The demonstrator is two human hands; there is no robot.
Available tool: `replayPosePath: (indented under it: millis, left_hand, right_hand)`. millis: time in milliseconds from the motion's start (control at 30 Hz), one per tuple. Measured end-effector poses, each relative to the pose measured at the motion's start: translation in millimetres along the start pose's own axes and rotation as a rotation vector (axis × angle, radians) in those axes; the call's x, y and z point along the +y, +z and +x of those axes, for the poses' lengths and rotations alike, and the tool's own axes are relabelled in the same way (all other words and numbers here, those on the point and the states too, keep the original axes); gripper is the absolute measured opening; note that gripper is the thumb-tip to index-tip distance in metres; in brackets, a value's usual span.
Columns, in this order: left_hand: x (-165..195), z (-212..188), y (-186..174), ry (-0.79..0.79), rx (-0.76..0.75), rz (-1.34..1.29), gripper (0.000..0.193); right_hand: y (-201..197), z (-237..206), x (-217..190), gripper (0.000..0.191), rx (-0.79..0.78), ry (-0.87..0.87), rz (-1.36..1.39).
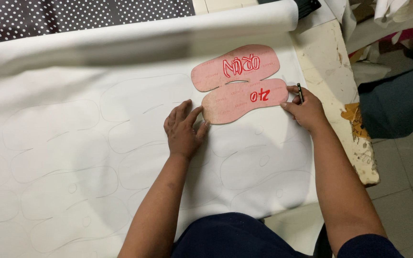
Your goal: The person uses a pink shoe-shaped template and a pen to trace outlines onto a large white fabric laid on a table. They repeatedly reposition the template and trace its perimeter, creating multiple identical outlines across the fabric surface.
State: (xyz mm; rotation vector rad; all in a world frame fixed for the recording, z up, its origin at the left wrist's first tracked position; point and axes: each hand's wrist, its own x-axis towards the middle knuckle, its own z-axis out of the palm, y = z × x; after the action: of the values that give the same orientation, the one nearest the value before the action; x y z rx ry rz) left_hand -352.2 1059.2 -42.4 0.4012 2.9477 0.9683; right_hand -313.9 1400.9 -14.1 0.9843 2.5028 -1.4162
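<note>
A pink cardboard pattern [237, 81], shaped like two joined lobes with red marks on it, lies flat on a white sheet of material [72, 95]. My left hand [183, 130] rests flat on the sheet with its fingertips against the pattern's lower left edge. My right hand [304, 109] is at the pattern's right end and holds a dark pen [300, 92] upright between the fingers. The sheet bears several pencilled outlines of the same shape to the left and below.
The white material comes off a roll [168, 28] across the back of the table. Black fabric with white dots [72, 14] lies behind it. The table's worn right edge [354, 124] drops to a tiled floor [407, 181].
</note>
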Motion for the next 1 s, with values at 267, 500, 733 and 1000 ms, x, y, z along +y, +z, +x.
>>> replayPosePath:
  millis: [267,500,733,1000]
  left_hand:
    - [25,12,22,0.241,-0.089,0.148,0.043]
    - [74,6,64,0.425,-0.112,0.439,0.044]
    - [65,4,71,0.391,-0.098,0.286,0.047]
    - [57,15,70,0.335,-0.344,0.124,0.034]
  right_hand:
    - [-1,7,6,0.055,-0.007,-0.044,-0.196]
    - [27,8,-41,0.021,0.269,-0.836,-0.315]
    - [105,-37,-140,0.027,-0.337,-0.628,-0.213]
    - [150,-26,-150,0.033,-0.327,-0.742,-0.519]
